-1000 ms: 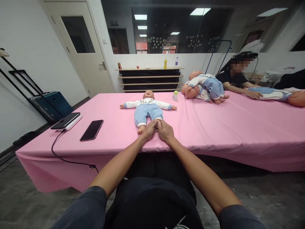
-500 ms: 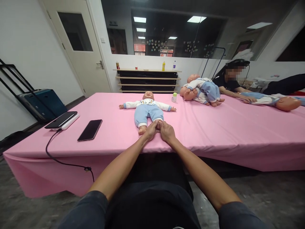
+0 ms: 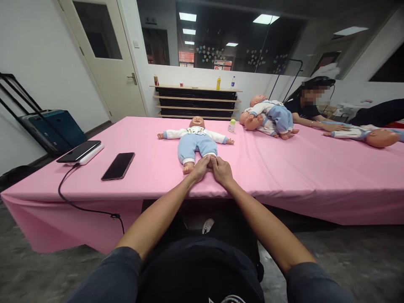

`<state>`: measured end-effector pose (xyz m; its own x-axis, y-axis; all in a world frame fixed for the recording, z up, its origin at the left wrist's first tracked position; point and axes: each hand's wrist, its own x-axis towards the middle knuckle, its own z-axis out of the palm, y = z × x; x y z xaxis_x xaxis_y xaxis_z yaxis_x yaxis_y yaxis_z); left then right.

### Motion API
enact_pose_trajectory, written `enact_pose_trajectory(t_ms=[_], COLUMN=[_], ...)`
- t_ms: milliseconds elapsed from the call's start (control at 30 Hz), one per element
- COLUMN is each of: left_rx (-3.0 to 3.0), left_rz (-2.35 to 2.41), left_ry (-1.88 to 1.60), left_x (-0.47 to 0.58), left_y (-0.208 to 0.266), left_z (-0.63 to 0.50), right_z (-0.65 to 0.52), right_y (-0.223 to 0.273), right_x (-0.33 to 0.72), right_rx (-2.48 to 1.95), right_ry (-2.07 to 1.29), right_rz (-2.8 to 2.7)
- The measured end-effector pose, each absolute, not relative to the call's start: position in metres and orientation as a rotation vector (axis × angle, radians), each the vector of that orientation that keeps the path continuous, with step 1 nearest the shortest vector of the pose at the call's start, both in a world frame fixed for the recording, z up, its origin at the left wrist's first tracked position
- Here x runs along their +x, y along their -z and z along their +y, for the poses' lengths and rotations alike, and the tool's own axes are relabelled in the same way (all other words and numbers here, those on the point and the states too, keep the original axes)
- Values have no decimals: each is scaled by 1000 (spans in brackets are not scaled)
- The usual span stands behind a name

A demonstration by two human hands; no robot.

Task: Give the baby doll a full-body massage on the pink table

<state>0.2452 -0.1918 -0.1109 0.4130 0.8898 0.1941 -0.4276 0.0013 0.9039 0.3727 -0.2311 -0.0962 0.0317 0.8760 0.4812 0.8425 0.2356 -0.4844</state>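
Note:
A baby doll (image 3: 197, 143) in a white top and light blue trousers lies on its back on the pink-covered table (image 3: 151, 181), arms spread and head away from me. Both my hands are closed around its foot on the right side. My left hand (image 3: 200, 168) grips from the left and my right hand (image 3: 221, 170) from the right, thumbs close together on the foot. Most of that foot is hidden by my fingers. The doll's other foot (image 3: 188, 168) lies free beside my left hand.
A smartphone (image 3: 118, 166) and another phone on a white power bank (image 3: 91, 155) with a black cable lie left. A green-capped bottle (image 3: 232, 125) stands near stacked dolls (image 3: 271, 115). At right, a co-worker (image 3: 311, 105) reaches to another doll (image 3: 356, 131).
My view has shifted slightly, and a shoe now shows below the table. My hands stay on the doll's foot. The co-worker's hand has moved a little on the other doll.

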Motion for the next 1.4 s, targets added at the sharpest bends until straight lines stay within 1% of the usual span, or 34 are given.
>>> enact_pose_trajectory(t_ms=[200, 433, 733, 933, 1100, 1400], left_rx=[1170, 1036, 1200, 1210, 1161, 1114], left_rz=[519, 510, 527, 623, 612, 523], left_ry=[-1142, -1125, -1111, -1150, -1141, -1124], left_x=[245, 247, 248, 247, 248, 245], left_y=[113, 112, 114, 122, 118, 110], left_z=[-190, -190, -189, -182, -186, -190], right_z=[-232, -233, -225, -225, -227, -226], right_y=[97, 98, 103, 103, 102, 105], right_x=[374, 375, 378, 377, 378, 377], right_rx=[-1556, -1502, -1579, -1567, -1547, -1562], right_ry=[-50, -58, -67, -56, -66, 71], right_rz=[-1830, -1869, -1769, -1785, -1755, -1813])
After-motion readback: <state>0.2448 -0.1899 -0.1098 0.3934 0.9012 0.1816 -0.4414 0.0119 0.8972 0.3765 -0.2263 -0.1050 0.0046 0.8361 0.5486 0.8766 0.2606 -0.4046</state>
